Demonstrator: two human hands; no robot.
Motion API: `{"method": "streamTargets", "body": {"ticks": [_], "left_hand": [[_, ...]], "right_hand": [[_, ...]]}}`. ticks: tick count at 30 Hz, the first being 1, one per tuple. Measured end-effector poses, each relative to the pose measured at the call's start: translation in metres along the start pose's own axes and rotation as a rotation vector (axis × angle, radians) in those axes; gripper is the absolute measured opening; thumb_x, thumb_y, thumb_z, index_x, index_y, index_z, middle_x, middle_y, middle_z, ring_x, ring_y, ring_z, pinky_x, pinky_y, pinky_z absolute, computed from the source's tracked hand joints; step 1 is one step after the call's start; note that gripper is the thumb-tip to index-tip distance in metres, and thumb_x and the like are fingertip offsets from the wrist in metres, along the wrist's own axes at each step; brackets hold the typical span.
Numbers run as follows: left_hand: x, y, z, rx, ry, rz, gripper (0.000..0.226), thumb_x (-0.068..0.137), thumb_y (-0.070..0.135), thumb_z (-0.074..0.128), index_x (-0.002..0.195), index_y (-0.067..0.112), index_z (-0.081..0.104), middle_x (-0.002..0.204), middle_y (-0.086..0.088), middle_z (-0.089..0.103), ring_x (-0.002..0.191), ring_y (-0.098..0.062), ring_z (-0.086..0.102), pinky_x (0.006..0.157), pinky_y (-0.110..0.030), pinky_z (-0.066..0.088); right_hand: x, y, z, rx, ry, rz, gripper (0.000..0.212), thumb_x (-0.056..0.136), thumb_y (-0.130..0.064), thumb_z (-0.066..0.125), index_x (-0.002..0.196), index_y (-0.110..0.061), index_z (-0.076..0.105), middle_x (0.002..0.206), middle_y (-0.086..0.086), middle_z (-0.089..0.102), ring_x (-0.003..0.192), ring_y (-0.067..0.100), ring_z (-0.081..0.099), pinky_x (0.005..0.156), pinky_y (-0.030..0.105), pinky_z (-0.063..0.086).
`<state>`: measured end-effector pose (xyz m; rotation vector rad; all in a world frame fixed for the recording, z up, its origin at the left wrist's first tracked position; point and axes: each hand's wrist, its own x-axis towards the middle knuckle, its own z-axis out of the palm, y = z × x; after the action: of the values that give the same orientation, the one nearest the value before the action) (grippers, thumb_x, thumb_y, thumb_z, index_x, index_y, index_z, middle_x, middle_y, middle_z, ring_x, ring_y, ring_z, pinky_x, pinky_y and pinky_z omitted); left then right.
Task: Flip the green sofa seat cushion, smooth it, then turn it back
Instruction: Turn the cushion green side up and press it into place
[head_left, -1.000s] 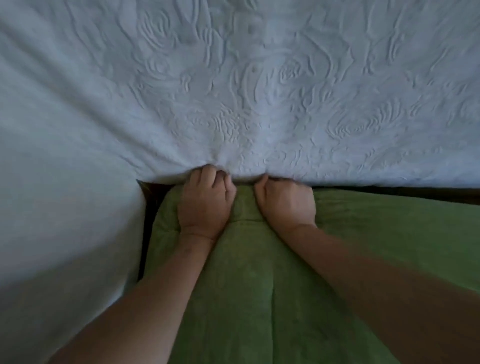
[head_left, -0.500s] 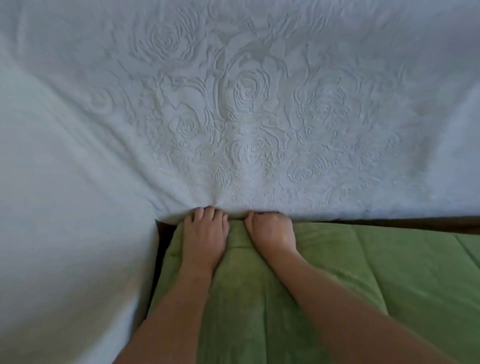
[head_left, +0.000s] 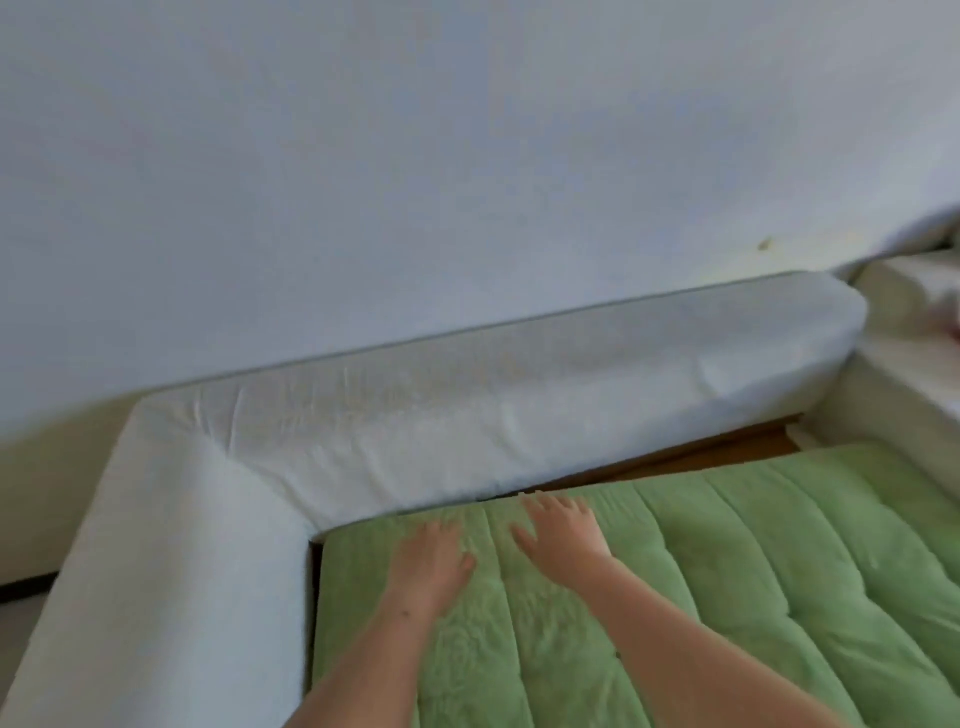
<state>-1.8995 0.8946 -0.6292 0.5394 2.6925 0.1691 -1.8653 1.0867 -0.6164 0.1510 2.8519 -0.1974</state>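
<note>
Head view: the cushion (head_left: 753, 571) lies flat on the sofa seat, its left edge beside the armrest (head_left: 156, 571) and its far edge near the backrest (head_left: 519, 410). The left hand (head_left: 431, 564) and right hand (head_left: 563, 540) rest palm-down near its far left corner, side by side, with fingers (head_left: 551, 508) released and straight, grasping nothing. A wooden strip (head_left: 717, 454) shows between cushion and backrest.

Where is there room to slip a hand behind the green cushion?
Rightward, bare brown base shows between the green cushion and the white backrest. Near the armrest that gap is closed, where left hand and right hand lie flat.
</note>
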Motion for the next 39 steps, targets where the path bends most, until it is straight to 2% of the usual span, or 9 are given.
{"method": "streamTargets", "body": {"ticks": [4,8,13,16,20,27,32,39], "left_hand": [[-0.040,0.128,-0.093,0.054,0.024,0.157,0.059,0.101,0.047,0.038,0.153,0.021,0.029,0.152,-0.005,0.039,0.140,-0.025,0.037,0.109,-0.040,0.039],[-0.069,0.266,-0.156,0.082,0.098,0.274,0.064,0.101,0.048,0.039,0.155,0.018,0.024,0.153,-0.008,0.039,0.140,-0.026,0.037,0.108,-0.041,0.039],[-0.094,0.446,-0.172,0.099,0.139,0.382,0.063,0.100,0.047,0.041,0.153,0.016,0.028,0.150,-0.011,0.042,0.135,-0.029,0.042,0.105,-0.042,0.040],[-0.100,0.540,-0.165,0.149,0.168,0.420,0.057,0.098,0.048,0.043,0.145,0.016,0.039,0.142,-0.010,0.051,0.127,-0.030,0.050,0.100,-0.041,0.044],[-0.093,0.655,-0.147,0.196,0.186,0.439,0.057,0.097,0.051,0.043,0.143,0.018,0.040,0.140,-0.009,0.052,0.127,-0.030,0.050,0.100,-0.041,0.043],[-0.043,0.777,-0.136,0.220,0.142,0.460,0.069,0.097,0.053,0.044,0.154,0.018,0.026,0.150,-0.010,0.043,0.135,-0.031,0.042,0.108,-0.043,0.036],[0.047,0.827,-0.118,0.225,0.109,0.442,0.071,0.097,0.052,0.044,0.155,0.017,0.022,0.149,-0.011,0.043,0.134,-0.031,0.042,0.108,-0.044,0.037],[0.177,0.872,-0.095,0.143,0.037,0.368,0.071,0.097,0.052,0.044,0.155,0.018,0.023,0.147,-0.010,0.045,0.132,-0.030,0.044,0.107,-0.043,0.039]], "right_hand": [[-0.095,0.078,-0.129,0.048,0.123,0.105,0.059,0.100,-0.056,0.035,0.151,-0.026,0.033,0.154,0.002,0.038,0.145,0.027,0.028,0.120,0.047,0.017],[-0.186,0.177,-0.210,0.037,0.232,0.195,0.061,0.101,-0.058,0.031,0.153,-0.027,0.031,0.157,0.003,0.035,0.146,0.027,0.026,0.120,0.049,0.017],[-0.279,0.326,-0.247,-0.008,0.286,0.245,0.062,0.100,-0.060,0.032,0.153,-0.028,0.032,0.157,0.001,0.035,0.147,0.026,0.023,0.122,0.049,0.011],[-0.317,0.406,-0.255,-0.030,0.252,0.227,0.063,0.099,-0.062,0.033,0.153,-0.029,0.031,0.159,-0.001,0.033,0.149,0.026,0.020,0.123,0.049,0.009],[-0.353,0.511,-0.274,-0.046,0.238,0.221,0.063,0.099,-0.061,0.035,0.154,-0.029,0.032,0.159,-0.002,0.033,0.149,0.023,0.020,0.122,0.046,0.010],[-0.351,0.656,-0.274,-0.010,0.151,0.252,0.063,0.100,-0.059,0.034,0.156,-0.030,0.028,0.160,-0.002,0.031,0.149,0.023,0.021,0.122,0.043,0.015],[-0.287,0.740,-0.256,-0.038,0.084,0.222,0.065,0.100,-0.061,0.033,0.157,-0.030,0.024,0.162,-0.002,0.028,0.150,0.023,0.020,0.123,0.045,0.015],[-0.188,0.849,-0.254,-0.052,-0.009,0.176,0.064,0.100,-0.060,0.032,0.156,-0.028,0.027,0.158,0.001,0.035,0.147,0.025,0.025,0.120,0.044,0.022]]}}
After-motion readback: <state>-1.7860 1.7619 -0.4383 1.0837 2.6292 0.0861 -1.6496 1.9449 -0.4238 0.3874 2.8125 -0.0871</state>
